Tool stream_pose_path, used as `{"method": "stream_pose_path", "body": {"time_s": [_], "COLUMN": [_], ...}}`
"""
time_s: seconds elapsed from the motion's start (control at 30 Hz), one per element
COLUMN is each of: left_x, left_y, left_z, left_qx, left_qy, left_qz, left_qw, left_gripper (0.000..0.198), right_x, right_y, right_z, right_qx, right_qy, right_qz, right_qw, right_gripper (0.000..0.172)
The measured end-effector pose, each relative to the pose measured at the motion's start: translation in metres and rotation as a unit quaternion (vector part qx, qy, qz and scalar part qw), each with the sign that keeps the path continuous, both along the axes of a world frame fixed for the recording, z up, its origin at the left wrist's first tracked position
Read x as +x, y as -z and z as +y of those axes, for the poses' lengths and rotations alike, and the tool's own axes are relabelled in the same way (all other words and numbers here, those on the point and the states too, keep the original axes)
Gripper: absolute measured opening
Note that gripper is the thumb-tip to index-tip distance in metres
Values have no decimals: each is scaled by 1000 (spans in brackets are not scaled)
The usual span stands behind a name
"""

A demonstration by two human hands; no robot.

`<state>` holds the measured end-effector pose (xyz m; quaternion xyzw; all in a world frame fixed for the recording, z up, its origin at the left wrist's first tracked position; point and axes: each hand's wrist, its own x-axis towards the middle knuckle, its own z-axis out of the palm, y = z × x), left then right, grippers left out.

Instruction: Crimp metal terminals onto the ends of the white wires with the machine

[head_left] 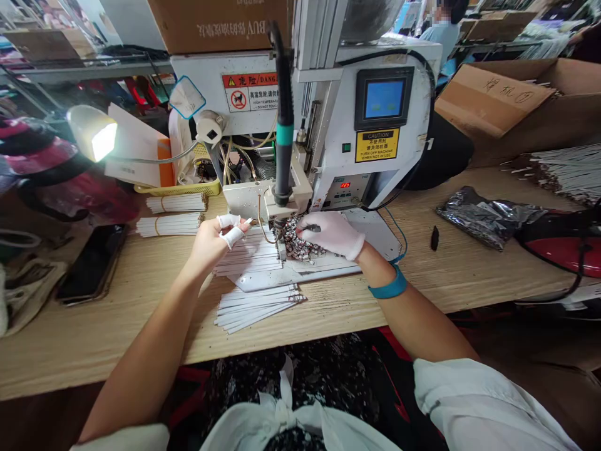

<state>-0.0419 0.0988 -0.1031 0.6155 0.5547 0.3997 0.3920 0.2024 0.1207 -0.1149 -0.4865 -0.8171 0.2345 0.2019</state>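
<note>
My left hand (222, 235), with white finger covers, is closed in a pinch on the end of a white strip, left of the machine head. My right hand (328, 232), in a white glove, has its fingers closed at a pile of small dark-and-white parts (303, 246); what it holds is too small to name. Between my hands stands the soldering head (283, 156) of the machine. White strips (251, 254) lie side by side on the machine's plate below it. More strips (256, 307) lie fanned out on the table in front.
Two banded bundles of strips (169, 224) and a phone (91, 263) lie left, near a lit lamp (96, 134). At right are a silver bag (488, 216), a small black object (434, 238) and a cardboard box (507, 106). A person (444, 31) is behind.
</note>
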Motion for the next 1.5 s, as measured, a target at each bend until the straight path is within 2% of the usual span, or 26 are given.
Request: {"method": "stream_pose_path", "body": {"time_s": [0.13, 0.27, 0.43, 0.57, 0.63, 0.7, 0.8, 0.87, 0.93, 1.03, 1.17, 1.27, 1.5], "left_x": [0, 0, 1, -2, -8, -14, -19, -18, -16, -13, -14, -14, -13], "left_y": [2, 3, 4, 3, -1, -5, -12, -14, -14, -14, -14, -12, -12], "left_z": [1, 1, 2, 2, 1, -1, -5, -8, -9, -9, -9, -9, -9], "left_qx": [5, 6, 8, 14, -7, -68, -178, -206, -202, -187, -181, -181, -196], "left_qy": [-7, -6, -10, 4, 56, 166, 360, 406, 390, 338, 278, 261, 261], "left_qz": [-6, 1, 14, 15, 44, 96, 148, 153, 147, 121, 93, 97, 94], "left_qw": [1000, 1000, 1000, 1000, 997, 979, 904, 877, 886, 914, 939, 943, 941], "left_gripper": [35, 38, 40, 39, 38, 37, 31, 29, 29, 30, 30, 32, 39], "right_x": [-9, -15, -13, -5, -4, -6, -13, -16, -17, -13, -6, -4, -3], "right_y": [9, 18, 11, 6, 7, 10, 13, 14, 13, 9, 4, 3, 4], "right_z": [-3, -3, -3, 1, 2, 0, -4, -6, -7, -5, -2, -1, -1], "right_qx": [-21, -3, 6, -1, -6, -7, 6, 16, 20, 9, -118, -179, -167], "right_qy": [-43, -33, -22, 16, 26, 13, -13, -21, -21, 9, 91, 113, 104], "right_qz": [38, 14, -37, 27, 43, 35, 0, -25, -33, 17, 126, 183, 215], "right_qw": [998, 999, 999, 1000, 999, 999, 1000, 999, 999, 1000, 981, 960, 957], "right_gripper": [16, 18, 10, 11, 11, 10, 10, 10, 9, 10, 18, 19, 14]}}
